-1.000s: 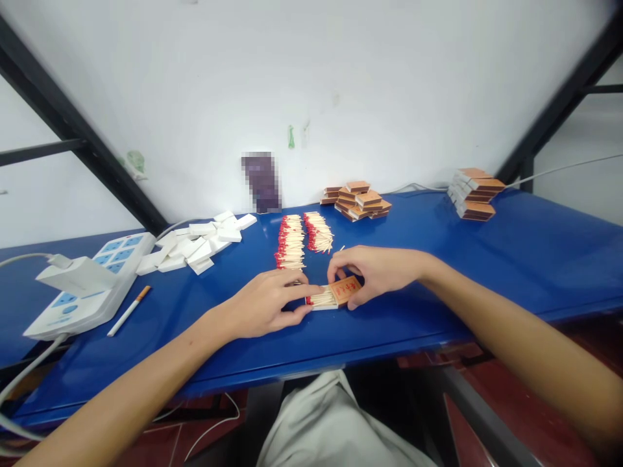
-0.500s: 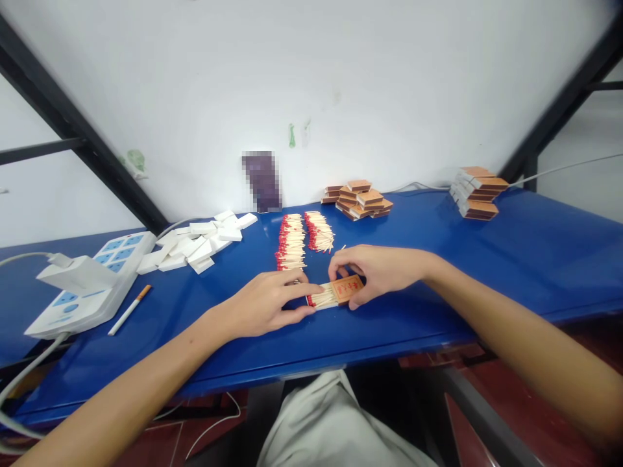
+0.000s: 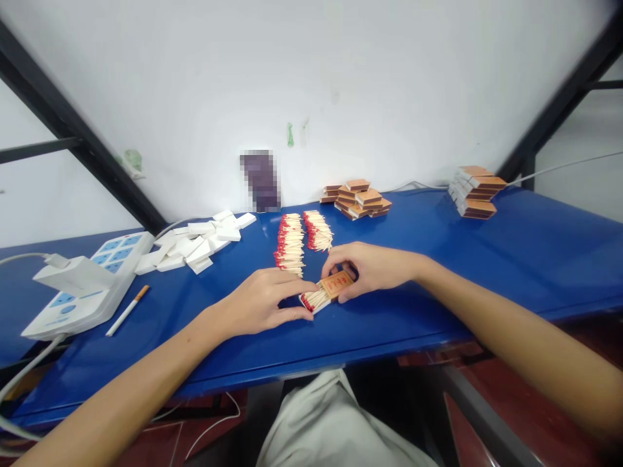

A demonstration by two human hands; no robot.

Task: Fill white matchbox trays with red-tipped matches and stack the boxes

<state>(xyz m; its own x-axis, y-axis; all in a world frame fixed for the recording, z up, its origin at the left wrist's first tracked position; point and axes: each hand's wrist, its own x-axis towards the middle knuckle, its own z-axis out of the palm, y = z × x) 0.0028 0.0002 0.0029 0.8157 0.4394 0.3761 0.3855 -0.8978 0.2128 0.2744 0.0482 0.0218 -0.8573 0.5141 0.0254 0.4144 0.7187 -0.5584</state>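
Observation:
On the blue table lies a half-open matchbox: its orange-brown sleeve (image 3: pixel 339 283) covers the right part of a white tray. Red-headed matches (image 3: pixel 316 299) show in the tray's exposed left part. My right hand (image 3: pixel 372 267) grips the sleeve between thumb and fingers. My left hand (image 3: pixel 265 299) pinches the tray's left end, with thumb on the near side and index finger on the far side. Just beyond the hands lie two rows of loose matches, a longer left row (image 3: pixel 291 243) and a shorter right row (image 3: pixel 318 230).
White empty-looking trays (image 3: pixel 189 243) lie heaped at the left, near a cigarette (image 3: pixel 127 311) and a power strip (image 3: pixel 104 272). Matchbox sleeves (image 3: pixel 363 198) are piled by the wall; more boxes (image 3: pixel 477 191) stand stacked at the right. A blurred dark panel (image 3: pixel 261 181) leans on the wall.
The sleeve has slid left over the tray, covering more of the matches. The matchbox has turned, its left end now tilted nearer to me. My right hand has shifted left with it.

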